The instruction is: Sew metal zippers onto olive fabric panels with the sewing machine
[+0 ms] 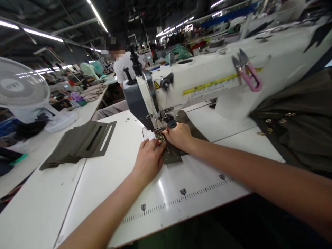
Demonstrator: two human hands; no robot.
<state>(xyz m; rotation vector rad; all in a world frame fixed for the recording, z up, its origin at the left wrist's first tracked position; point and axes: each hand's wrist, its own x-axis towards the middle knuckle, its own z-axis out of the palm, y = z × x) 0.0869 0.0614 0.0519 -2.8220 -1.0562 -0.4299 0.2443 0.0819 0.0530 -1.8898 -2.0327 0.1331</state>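
The left hand [150, 156] and right hand [179, 135] rested on dark fabric [172, 158] beneath a white sewing machine [204, 71], slotted panels [75, 141] fanned at nine o'clock from them. Pink-handled scissors [244, 66] showed against the machine at two, a white fan [19, 83] at ten, a white-shirted co-worker [123, 65] at eleven.

Bright tube lights [43, 35] hang in rows beneath a dark ceiling [70, 12], above a pale, cluttered side table [86, 111].

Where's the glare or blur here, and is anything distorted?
Head view: glare streaks the white table in front of the dark fabric; head view: the far background is dim and soft beneath bright ceiling lights; head view: the near fan looks stretched.
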